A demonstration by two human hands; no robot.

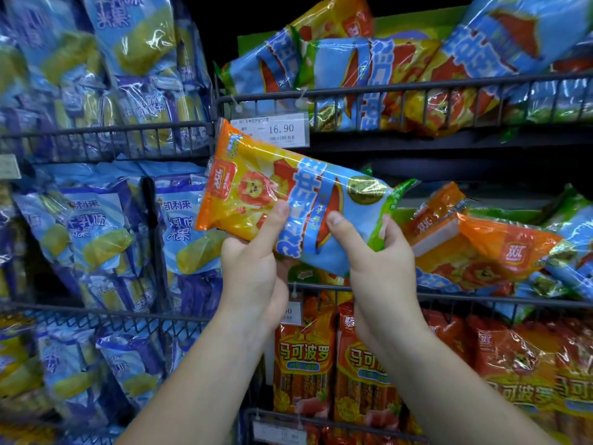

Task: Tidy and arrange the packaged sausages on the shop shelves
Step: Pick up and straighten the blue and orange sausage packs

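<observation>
The left thumb [278, 216] lies flat on the front of the sausage packet [256, 187], near its lower edge. The other fingers of the left hand [253, 268] are hidden behind the packet, so this hand pinches it from below. The right thumb [337, 221] presses on the blue part of the wrapper. The right hand [382, 264] curls its fingertips round the lower edge beside the green crimped end, so both hands are clamped on the one packet.

The packet is held in the air in front of the shelves, tilted. Its orange end is up at 10 o'clock and overlaps the corner of the wire rail. Its green end points to 3 o'clock.

At 12 o'clock a price tag [272, 128] hangs on the upper rail [417, 88], touching or just behind the packet's top edge. Like packets [369, 69] lie piled behind that rail. At 2 o'clock there is a dark open band [465, 165] under the upper shelf. At 3 o'clock more like packets sit in a loose heap [481, 248], slumped over the middle rail [481, 300]. At 6 o'clock red packs [305, 358] stand upright. At 9 o'clock blue packs [96, 226] fill the neighbouring bay.
</observation>
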